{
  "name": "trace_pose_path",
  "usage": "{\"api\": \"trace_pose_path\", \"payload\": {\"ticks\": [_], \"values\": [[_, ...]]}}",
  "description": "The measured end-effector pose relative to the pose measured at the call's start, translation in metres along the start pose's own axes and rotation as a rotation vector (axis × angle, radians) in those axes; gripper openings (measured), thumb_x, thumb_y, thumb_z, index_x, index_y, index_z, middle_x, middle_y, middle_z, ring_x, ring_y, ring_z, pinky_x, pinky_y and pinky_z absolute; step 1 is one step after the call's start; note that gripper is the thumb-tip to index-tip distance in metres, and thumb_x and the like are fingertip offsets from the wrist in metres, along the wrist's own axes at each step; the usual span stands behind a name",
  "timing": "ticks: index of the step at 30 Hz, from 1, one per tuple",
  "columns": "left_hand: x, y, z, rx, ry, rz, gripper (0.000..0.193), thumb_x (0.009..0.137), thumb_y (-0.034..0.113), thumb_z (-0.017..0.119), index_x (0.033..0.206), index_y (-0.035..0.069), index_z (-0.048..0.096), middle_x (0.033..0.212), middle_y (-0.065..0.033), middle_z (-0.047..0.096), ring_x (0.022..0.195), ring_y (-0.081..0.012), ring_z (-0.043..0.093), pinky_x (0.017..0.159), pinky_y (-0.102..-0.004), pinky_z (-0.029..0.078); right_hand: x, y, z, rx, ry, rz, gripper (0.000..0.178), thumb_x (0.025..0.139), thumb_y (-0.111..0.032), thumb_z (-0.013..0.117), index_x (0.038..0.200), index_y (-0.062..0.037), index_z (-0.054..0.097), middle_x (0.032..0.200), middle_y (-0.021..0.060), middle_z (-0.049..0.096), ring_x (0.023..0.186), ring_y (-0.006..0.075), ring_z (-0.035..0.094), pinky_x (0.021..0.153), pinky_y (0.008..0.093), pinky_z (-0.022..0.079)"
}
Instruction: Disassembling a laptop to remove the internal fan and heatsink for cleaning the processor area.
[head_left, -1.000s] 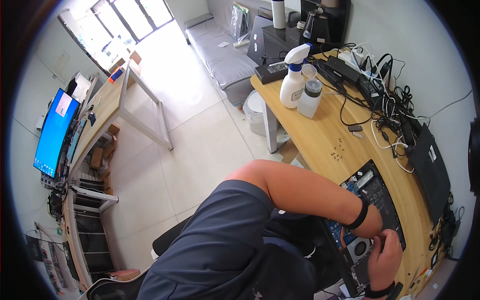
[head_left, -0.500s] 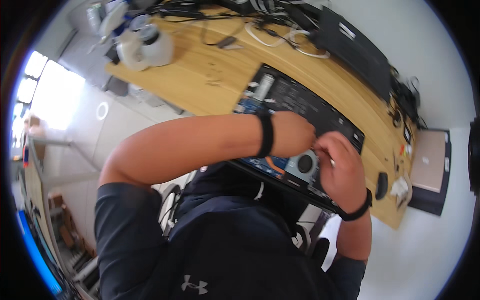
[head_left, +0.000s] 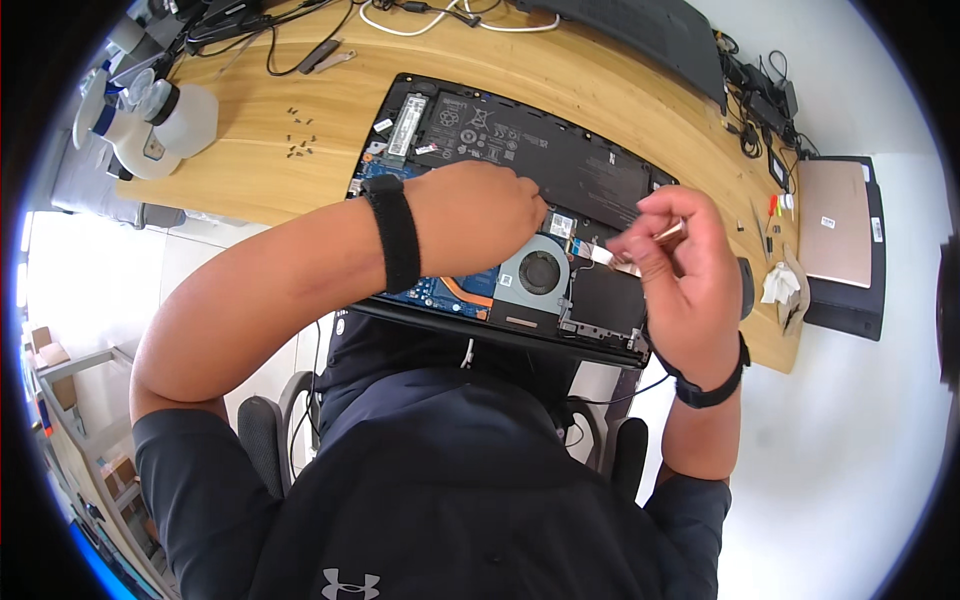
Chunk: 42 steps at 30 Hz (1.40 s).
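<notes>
An opened laptop (head_left: 560, 130) lies with its inside up, showing a dark battery, a blue circuit board and a heat pipe. Across the board reaches my left hand (head_left: 475, 205), its fingers curled at the upper left of the round fan (head_left: 540, 272); what they grip, if anything, is hidden. Above the right part of the laptop my right hand (head_left: 685, 285) is closed, thumb and fingertips together and slightly blurred. A white ribbon cable (head_left: 602, 255) shows right beside those fingertips. Whether they pinch it or something small, I cannot make out.
Several small screws (head_left: 300, 135) lie left of the laptop, near white bottles (head_left: 185, 120). Cables and a dark monitor (head_left: 640, 35) are at the back. To the right are a screwdriver (head_left: 772, 206), a crumpled tissue (head_left: 780, 284) and a closed gold laptop (head_left: 835, 225).
The view has shifted, so the laptop appears further left and higher. My hands have parted: the right has moved away from the left, uncovering the fan and the white ribbon cable.
</notes>
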<state>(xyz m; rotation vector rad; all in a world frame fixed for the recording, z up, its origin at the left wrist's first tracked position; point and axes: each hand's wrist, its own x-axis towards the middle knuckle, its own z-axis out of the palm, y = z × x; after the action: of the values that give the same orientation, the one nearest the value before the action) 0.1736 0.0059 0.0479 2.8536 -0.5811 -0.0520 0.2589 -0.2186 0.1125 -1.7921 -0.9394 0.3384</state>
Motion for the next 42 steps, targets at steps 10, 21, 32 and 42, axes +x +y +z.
{"api": "trace_pose_path", "payload": {"ticks": [10,21,32,42], "values": [[-0.001,0.003,0.002,0.106,0.02,0.035,0.018,0.094,0.02,0.062,0.094,0.002,0.062,0.092,-0.01,0.062,0.092,-0.0288,0.065,0.084,-0.0399,0.053,-0.025,0.011,-0.004,-0.421,-0.426,0.179,0.027,0.092,-0.004,0.058,0.119,-0.0073,0.057,0.077,0.0167,0.065,0.076,0.0393,0.067,0.066,0.0475,0.051],[0.005,0.01,0.003,0.324,0.038,0.103,0.01,0.087,0.018,0.062,0.088,0.008,0.063,0.087,-0.0059,0.06,0.085,-0.0234,0.061,0.081,-0.0345,0.048,-0.037,0.02,0.007,-0.406,-0.384,0.235,0.016,0.096,-0.01,0.061,0.11,-0.0056,0.055,0.07,0.0162,0.063,0.071,0.0386,0.065,0.064,0.0481,0.049],[0.008,0.022,0.005,0.306,-0.05,-0.039,0.01,0.085,0.018,0.063,0.082,0.01,0.068,0.08,-0.0053,0.066,0.08,-0.0243,0.066,0.073,-0.0361,0.051,-0.04,0.019,0.002,-0.392,-0.387,0.243,0.016,0.097,-0.012,0.063,0.11,-0.0058,0.056,0.072,0.0162,0.064,0.073,0.038,0.066,0.066,0.0481,0.049],[0.003,0.013,0.002,0.257,0.032,-0.003,0.01,0.086,0.019,0.064,0.079,0.011,0.067,0.077,-0.0055,0.065,0.081,-0.0247,0.068,0.072,-0.0366,0.053,-0.033,0.022,0.006,-0.393,-0.382,0.211,0.017,0.096,-0.012,0.063,0.111,-0.0044,0.056,0.075,0.0177,0.065,0.075,0.0389,0.066,0.068,0.0484,0.05]]}}
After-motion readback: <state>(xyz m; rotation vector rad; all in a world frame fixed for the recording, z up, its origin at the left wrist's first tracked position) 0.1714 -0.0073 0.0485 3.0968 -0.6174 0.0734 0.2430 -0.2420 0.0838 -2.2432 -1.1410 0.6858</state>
